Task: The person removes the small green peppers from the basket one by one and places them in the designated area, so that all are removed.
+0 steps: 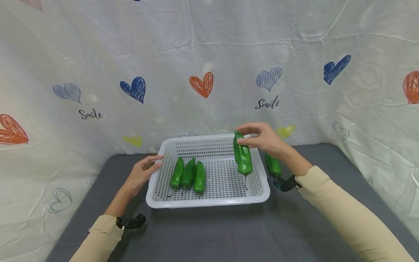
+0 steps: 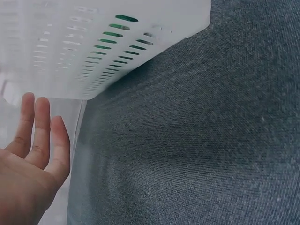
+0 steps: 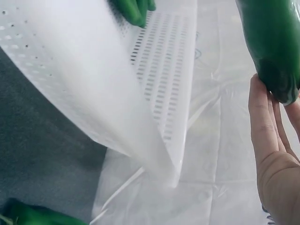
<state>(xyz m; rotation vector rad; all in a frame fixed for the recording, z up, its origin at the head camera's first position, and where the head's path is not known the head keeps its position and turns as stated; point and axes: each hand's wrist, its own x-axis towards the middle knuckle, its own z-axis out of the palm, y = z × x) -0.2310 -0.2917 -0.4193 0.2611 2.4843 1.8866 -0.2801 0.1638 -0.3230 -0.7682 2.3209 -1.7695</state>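
Observation:
Between its thumb and fingers, my right hand (image 1: 261, 137) pinches a green pepper (image 1: 243, 156) by its blunt end, above the right part of a white perforated basket (image 1: 226, 201). The pepper hangs with its stem down. In the right wrist view that pepper (image 3: 274, 42) is at the top right, above the fingers. My left hand (image 1: 141, 174) rests its fingertips at the basket's left rim, fingers extended; the left wrist view shows the hand (image 2: 37, 154) beside the basket wall. Three green peppers, the middle one (image 1: 188, 174) among them, lie side by side in the basket's left half.
Another green pepper (image 1: 273, 165) lies on the dark grey table (image 1: 209, 233) just right of the basket, partly hidden by my right forearm. A white sheet (image 1: 170, 65) printed with hearts hangs behind the table. Each wrist wears a dark band (image 1: 131, 221).

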